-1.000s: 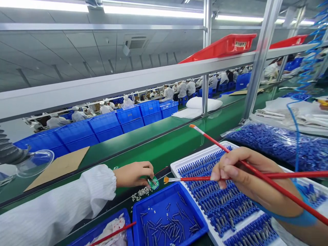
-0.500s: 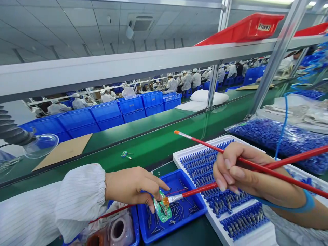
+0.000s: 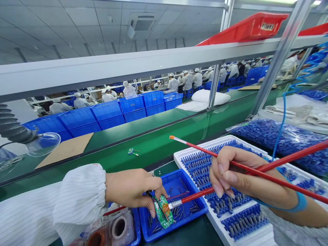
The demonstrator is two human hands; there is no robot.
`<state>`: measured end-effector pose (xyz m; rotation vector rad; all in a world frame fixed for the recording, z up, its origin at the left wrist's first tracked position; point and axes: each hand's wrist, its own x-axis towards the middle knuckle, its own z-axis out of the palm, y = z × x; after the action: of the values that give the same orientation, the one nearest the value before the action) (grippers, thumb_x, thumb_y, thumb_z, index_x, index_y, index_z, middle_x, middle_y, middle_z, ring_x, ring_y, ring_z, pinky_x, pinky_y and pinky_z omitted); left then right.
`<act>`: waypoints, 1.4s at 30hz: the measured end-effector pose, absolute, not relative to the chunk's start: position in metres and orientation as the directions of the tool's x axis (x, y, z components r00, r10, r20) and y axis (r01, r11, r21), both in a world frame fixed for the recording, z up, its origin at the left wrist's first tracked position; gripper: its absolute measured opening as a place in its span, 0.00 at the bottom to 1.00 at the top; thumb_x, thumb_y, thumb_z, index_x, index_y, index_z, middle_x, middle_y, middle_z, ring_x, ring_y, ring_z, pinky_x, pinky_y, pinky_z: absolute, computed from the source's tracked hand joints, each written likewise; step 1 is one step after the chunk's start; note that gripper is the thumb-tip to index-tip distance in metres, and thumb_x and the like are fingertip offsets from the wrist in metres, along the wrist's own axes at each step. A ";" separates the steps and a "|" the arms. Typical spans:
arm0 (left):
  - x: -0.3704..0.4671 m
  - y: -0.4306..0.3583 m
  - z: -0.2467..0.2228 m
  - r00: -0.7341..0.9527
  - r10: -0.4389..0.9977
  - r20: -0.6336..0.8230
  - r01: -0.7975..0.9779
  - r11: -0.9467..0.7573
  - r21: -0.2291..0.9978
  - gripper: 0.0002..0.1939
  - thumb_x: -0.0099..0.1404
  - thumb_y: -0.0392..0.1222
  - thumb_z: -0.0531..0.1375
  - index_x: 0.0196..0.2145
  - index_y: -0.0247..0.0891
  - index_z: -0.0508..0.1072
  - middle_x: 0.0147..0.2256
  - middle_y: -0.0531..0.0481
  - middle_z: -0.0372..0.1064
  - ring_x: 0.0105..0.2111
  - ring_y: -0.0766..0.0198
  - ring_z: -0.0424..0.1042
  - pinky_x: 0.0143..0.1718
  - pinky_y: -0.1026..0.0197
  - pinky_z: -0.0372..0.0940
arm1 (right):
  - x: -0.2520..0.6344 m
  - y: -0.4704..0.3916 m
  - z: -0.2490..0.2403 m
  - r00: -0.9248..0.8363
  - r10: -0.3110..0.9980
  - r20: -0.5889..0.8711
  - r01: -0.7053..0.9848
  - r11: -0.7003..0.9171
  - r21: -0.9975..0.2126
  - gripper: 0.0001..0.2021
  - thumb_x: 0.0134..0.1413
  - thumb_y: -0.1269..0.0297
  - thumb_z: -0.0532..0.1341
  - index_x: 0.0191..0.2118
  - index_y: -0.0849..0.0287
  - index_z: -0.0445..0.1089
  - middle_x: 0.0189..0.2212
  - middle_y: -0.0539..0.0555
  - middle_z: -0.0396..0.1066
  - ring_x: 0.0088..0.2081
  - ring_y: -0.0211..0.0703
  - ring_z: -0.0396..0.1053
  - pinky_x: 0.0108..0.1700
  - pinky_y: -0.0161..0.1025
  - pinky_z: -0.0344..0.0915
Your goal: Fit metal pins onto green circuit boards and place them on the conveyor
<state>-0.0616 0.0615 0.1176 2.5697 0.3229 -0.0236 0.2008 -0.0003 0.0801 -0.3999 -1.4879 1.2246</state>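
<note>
My left hand (image 3: 139,188) pinches a green circuit board (image 3: 164,216) with dark and red wires, tilted over a blue tray (image 3: 203,207) of small springs or screws. My right hand (image 3: 230,172) is closed around two red-handled paintbrushes. The wide paintbrush (image 3: 197,195) points down left, its orange bristles touching the face of the board. A thinner paintbrush (image 3: 197,147) crosses it and points up left, its orange tip in the air. Under my right forearm lies a white foam tray (image 3: 212,218) with rows of blue parts holding metal pieces.
Brown and clear glue-stained bottles (image 3: 120,227) stand in a blue bin at lower left. Another small board (image 3: 132,151) lies on the green belt (image 3: 156,145). A bag of blue parts (image 3: 282,140) sits at right. A metal rail (image 3: 128,65) runs overhead; a fume hose (image 3: 15,126) hangs left.
The small board on the belt has shifted right. My right hand and both brushes have moved slightly left and down. The held board has turned slightly, with the wide brush still on it.
</note>
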 end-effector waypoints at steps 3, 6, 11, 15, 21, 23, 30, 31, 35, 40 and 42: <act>-0.061 0.060 0.118 0.980 0.194 -0.036 0.184 -0.832 0.523 0.12 0.58 0.32 0.62 0.30 0.40 0.59 0.41 0.39 0.74 0.36 0.56 0.74 0.32 0.62 0.63 | 0.210 0.001 0.079 -0.422 0.754 0.504 -0.310 0.402 -0.862 0.06 0.62 0.62 0.60 0.35 0.55 0.63 0.23 0.51 0.65 0.24 0.39 0.64 0.22 0.29 0.59; -0.063 0.059 0.118 0.979 0.202 -0.028 0.186 -0.831 0.524 0.13 0.56 0.29 0.62 0.30 0.39 0.60 0.40 0.39 0.75 0.36 0.57 0.74 0.32 0.64 0.63 | 0.220 0.001 0.078 -0.443 0.746 0.497 -0.260 0.423 -0.868 0.05 0.63 0.62 0.59 0.36 0.53 0.64 0.23 0.51 0.65 0.24 0.39 0.64 0.23 0.30 0.59; -0.071 0.069 0.115 0.940 0.339 -0.037 0.307 -0.794 0.524 0.11 0.58 0.35 0.62 0.33 0.39 0.60 0.40 0.40 0.74 0.37 0.56 0.74 0.33 0.62 0.64 | 0.226 0.002 0.081 -0.380 0.753 0.537 -0.299 0.449 -0.842 0.06 0.63 0.57 0.59 0.38 0.52 0.67 0.22 0.51 0.62 0.26 0.39 0.66 0.23 0.29 0.62; -0.077 0.087 0.118 0.802 0.597 -0.007 0.535 -0.714 0.451 0.17 0.55 0.45 0.65 0.33 0.40 0.59 0.39 0.43 0.73 0.34 0.56 0.72 0.31 0.59 0.62 | 0.218 0.006 0.080 -0.372 0.741 0.560 -0.345 0.449 -0.824 0.14 0.65 0.52 0.54 0.40 0.55 0.71 0.22 0.53 0.63 0.26 0.39 0.68 0.22 0.27 0.63; -0.081 0.098 0.124 0.756 0.654 0.035 0.573 -0.687 0.447 0.17 0.56 0.48 0.63 0.32 0.41 0.57 0.38 0.45 0.73 0.34 0.57 0.70 0.31 0.57 0.62 | 0.195 0.008 0.073 -0.475 0.757 0.448 -0.200 0.403 -0.893 0.22 0.65 0.51 0.53 0.28 0.63 0.68 0.20 0.54 0.67 0.21 0.35 0.64 0.21 0.26 0.61; -0.081 0.097 0.123 0.757 0.653 0.041 0.568 -0.687 0.453 0.17 0.56 0.48 0.63 0.31 0.41 0.57 0.38 0.46 0.73 0.34 0.57 0.70 0.32 0.57 0.62 | 0.188 0.008 0.072 -0.500 0.754 0.426 -0.138 0.416 -0.899 0.23 0.65 0.49 0.52 0.27 0.64 0.66 0.20 0.54 0.67 0.20 0.34 0.64 0.21 0.26 0.61; -0.083 0.096 0.118 0.741 0.667 0.076 0.574 -0.688 0.443 0.17 0.56 0.50 0.63 0.32 0.40 0.59 0.35 0.47 0.71 0.32 0.60 0.70 0.32 0.59 0.62 | 0.176 0.005 0.073 -0.604 0.684 0.409 0.068 0.556 -0.828 0.26 0.68 0.51 0.45 0.25 0.63 0.66 0.21 0.53 0.67 0.21 0.34 0.64 0.24 0.28 0.61; -0.084 0.096 0.117 0.738 0.670 0.080 0.578 -0.688 0.438 0.17 0.55 0.50 0.63 0.32 0.40 0.60 0.34 0.48 0.71 0.32 0.60 0.69 0.32 0.59 0.62 | 0.176 0.004 0.073 -0.611 0.669 0.422 0.067 0.575 -0.815 0.26 0.69 0.52 0.44 0.25 0.63 0.66 0.21 0.53 0.67 0.22 0.34 0.64 0.24 0.29 0.61; -0.085 0.098 0.113 0.736 0.671 0.090 0.585 -0.697 0.414 0.17 0.54 0.50 0.64 0.34 0.39 0.63 0.32 0.51 0.69 0.30 0.62 0.69 0.31 0.61 0.62 | 0.179 0.004 0.072 -0.565 0.671 0.480 0.080 0.624 -0.778 0.24 0.70 0.55 0.44 0.26 0.62 0.65 0.22 0.51 0.68 0.24 0.34 0.65 0.27 0.29 0.60; -0.106 0.094 0.123 0.674 0.729 0.121 0.650 -0.662 0.373 0.17 0.54 0.50 0.64 0.37 0.39 0.66 0.32 0.52 0.70 0.32 0.62 0.70 0.32 0.60 0.63 | 0.170 0.003 0.072 -0.472 0.771 0.428 -0.153 0.407 -0.901 0.19 0.66 0.50 0.52 0.33 0.61 0.66 0.18 0.50 0.64 0.21 0.36 0.65 0.21 0.28 0.59; -0.129 0.090 0.130 0.607 0.778 0.160 0.702 -0.620 0.351 0.18 0.55 0.51 0.63 0.37 0.39 0.66 0.34 0.51 0.69 0.33 0.60 0.69 0.34 0.58 0.63 | 0.158 0.003 0.076 -0.449 0.822 0.350 -0.299 0.231 -0.926 0.18 0.62 0.48 0.58 0.32 0.61 0.62 0.16 0.47 0.61 0.19 0.34 0.64 0.18 0.25 0.56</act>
<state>-0.1285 0.0900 0.1302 2.5827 1.2132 0.4368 0.1581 0.0033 0.0759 -0.5144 -1.5124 1.4227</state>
